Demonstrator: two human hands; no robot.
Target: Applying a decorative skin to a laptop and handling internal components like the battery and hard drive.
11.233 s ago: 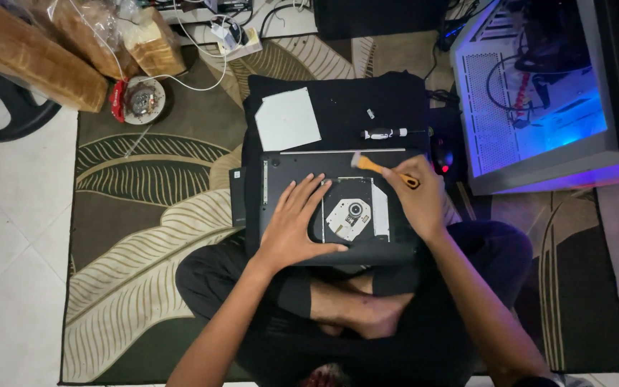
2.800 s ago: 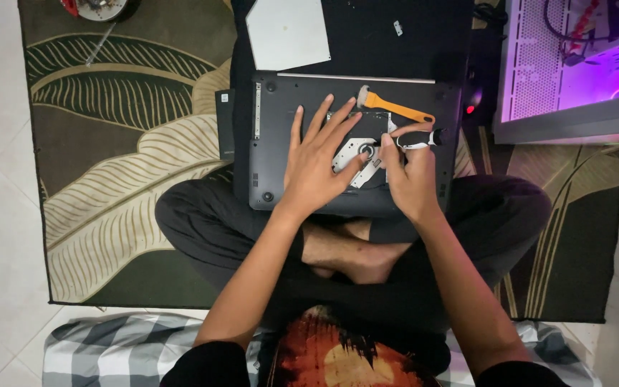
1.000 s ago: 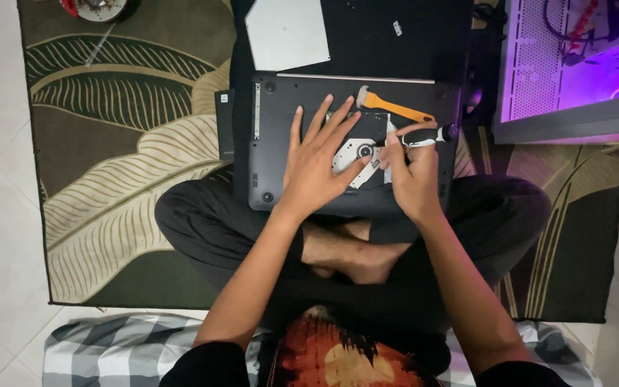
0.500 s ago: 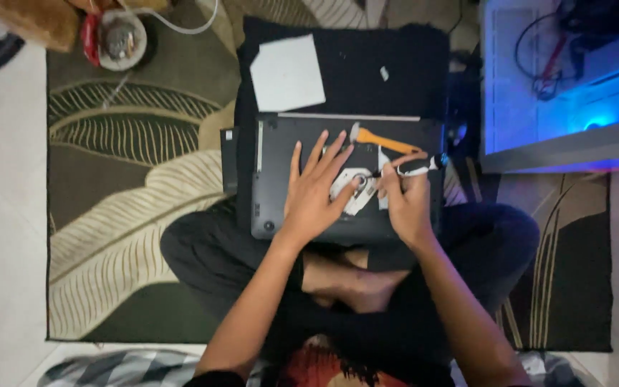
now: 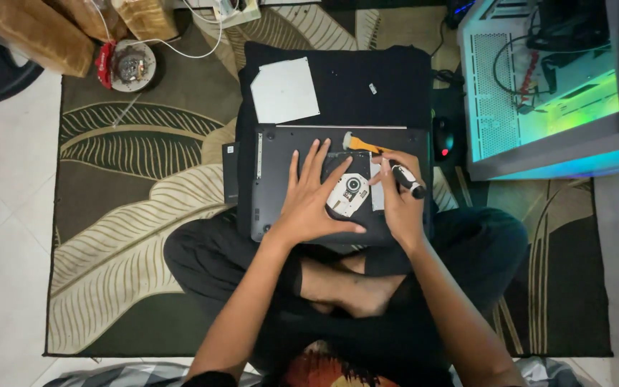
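Your left hand (image 5: 314,208) lies flat with the fingers spread apart on the upturned dark laptop (image 5: 274,179), pressing on its bottom panel just left of the open optical drive (image 5: 350,195), which looks like a way to keep the machine from sliding on your lap while the other hand works. Your right hand (image 5: 399,204) has its grip closed around a small black screwdriver (image 5: 408,179), held upright over the right edge of the drive, its tip pointing down at the metal beside the round white hub; the tip itself is hidden by your fingers, so you cannot tell whether it sits in a screw. The laptop rests across your crossed legs, its far edge lying on a black cloth (image 5: 367,79) spread over the leaf-patterned rug (image 5: 137,179). An orange pry tool (image 5: 363,145) lies on the laptop just beyond the drive, within easy reach of the right hand. A square grey plate (image 5: 284,89) and a tiny pale part (image 5: 372,88) sit farther off on the cloth, set apart where the dark fabric makes them easy to spot. A black mouse (image 5: 442,140) lies to the right, near the lit computer case (image 5: 546,79)
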